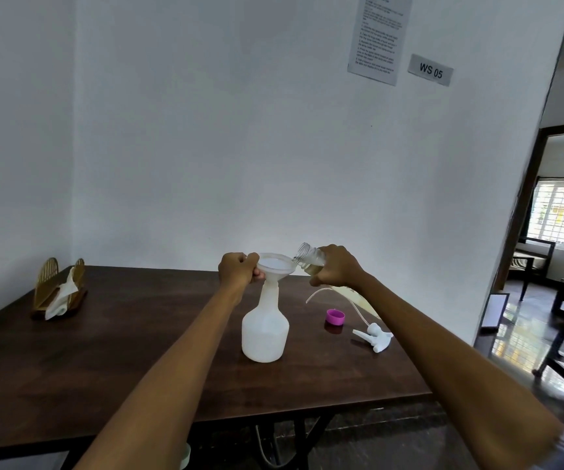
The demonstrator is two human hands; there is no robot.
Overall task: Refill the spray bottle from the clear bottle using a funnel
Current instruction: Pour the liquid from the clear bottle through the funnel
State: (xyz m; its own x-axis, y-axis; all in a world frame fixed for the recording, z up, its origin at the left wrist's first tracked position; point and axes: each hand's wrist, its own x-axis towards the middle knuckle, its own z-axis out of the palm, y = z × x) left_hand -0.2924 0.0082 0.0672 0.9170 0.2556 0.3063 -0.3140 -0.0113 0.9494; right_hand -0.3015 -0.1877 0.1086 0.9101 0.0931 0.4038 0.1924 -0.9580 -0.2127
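A white translucent spray bottle (265, 330) stands upright on the dark wooden table (121, 361), with some liquid in its lower part. A white funnel (275, 266) sits in its neck. My left hand (238, 268) grips the funnel's left rim. My right hand (336, 266) holds the clear bottle (309, 256), tilted with its open mouth over the funnel's right edge. Yellowish liquid lies in the clear bottle's lower side.
A pink cap (335, 317) and the white trigger sprayer head (373, 335) with its long tube lie to the right of the spray bottle. A gold napkin holder (58, 290) with white tissues stands at the far left. The table's right edge borders a doorway.
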